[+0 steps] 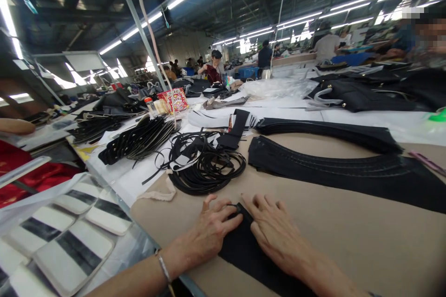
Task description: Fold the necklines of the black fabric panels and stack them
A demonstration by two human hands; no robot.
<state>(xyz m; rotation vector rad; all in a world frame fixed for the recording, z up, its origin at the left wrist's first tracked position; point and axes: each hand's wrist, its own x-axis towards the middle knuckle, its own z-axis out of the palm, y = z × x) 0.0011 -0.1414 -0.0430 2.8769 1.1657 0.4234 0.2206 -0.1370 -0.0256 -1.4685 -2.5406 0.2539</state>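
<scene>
A black leather-like piece (252,260) lies lengthwise on the beige work surface, running from between my hands toward the front edge. My left hand (211,229) is closed on its far end, thumb and forefinger pinching near a narrow raised edge. Across the right side of that same end rests my right hand (275,232), its forefinger stretched along the edge and its other fingers apart and slightly bent. Under the fingers, part of the piece is hidden. Just beyond my left hand sits a coil of thin black strips (205,171).
Curved black stitched panels (331,162) lie stacked at the right, beyond my right hand. Fanned black pieces (139,137) are at the back left. White pads with dark bands (83,246) cover a lower surface at left. Other people work farther back.
</scene>
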